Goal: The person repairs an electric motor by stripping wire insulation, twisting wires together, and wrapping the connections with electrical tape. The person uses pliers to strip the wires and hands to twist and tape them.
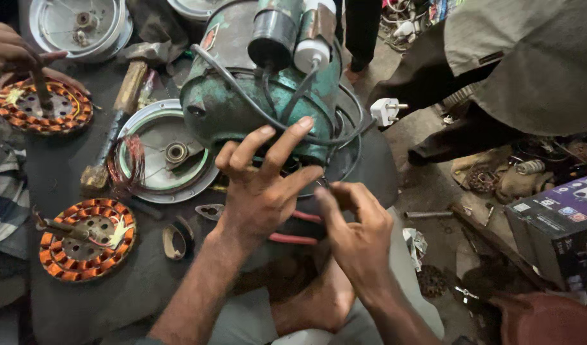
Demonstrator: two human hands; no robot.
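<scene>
- At centre, on the dark desk (114, 294), stands a green motor (242, 96) with grey cables (287, 102) looped over its housing and two cylinders, one black (273, 35) and one white (312, 45), on top.
- Left hand (261, 185): fingers spread wide, tips resting against the motor's lower front and the cables; it grips nothing.
- Right hand (357, 230): fingers curled together just beside the left hand, at the motor's base; whether they pinch a wire cannot be told.
- Below the hands, red-handled pliers (293, 237) lie partly hidden under the left palm.
- Left of the motor, a round metal cover (169, 153) lies flat, with a loose coil of copper wire (128, 160) on its rim.
- Near the left edge, two stators with orange copper windings: one low (87, 239), one high (44, 108).
- Above the upper stator, another person's hand (9, 54) holds a rod (41, 89) upright in its centre.
- Between the upper stator and the cover, a hammer (117, 115) with a wooden handle lies on the desk.
- Right of the motor, a white plug (386, 110) hangs at the end of a cable.
- At far right, a dark printed box (558, 223) sits on the littered floor (434, 185).
</scene>
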